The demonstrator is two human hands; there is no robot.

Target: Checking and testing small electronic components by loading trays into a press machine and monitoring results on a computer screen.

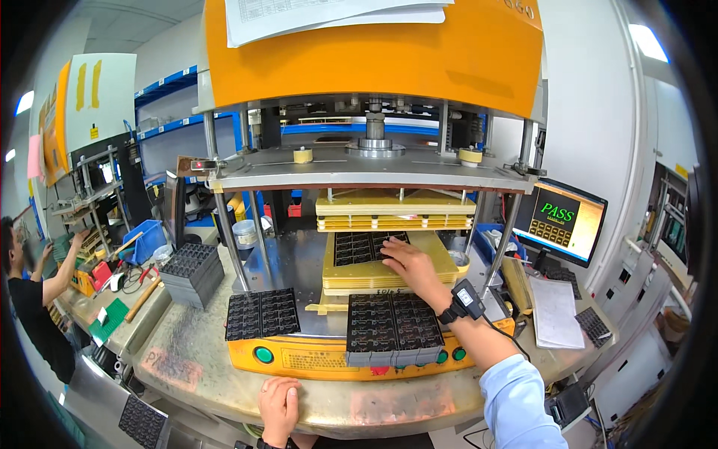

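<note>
My right hand (413,268) reaches into the press, its fingers stretched out over the right part of a black circuit board panel (354,249). That panel lies on the yellow test fixture (344,280), under a raised yellow upper plate (394,209). A wrist strap with a small dark box (468,297) and a cable sits on my right wrist. My left hand (279,406) rests at the bench's front edge, fingers curled together with nothing visible in them. Before the fixture stands a stack of black panels (394,329); another panel stack (262,313) lies to its left.
Green buttons (263,355) line the orange press front. A taller panel stack (192,273) stands left; a monitor (561,221) and papers (555,313) are on the right. Metal posts (232,243) flank the fixture. At far left a co-worker (39,307) works at another press.
</note>
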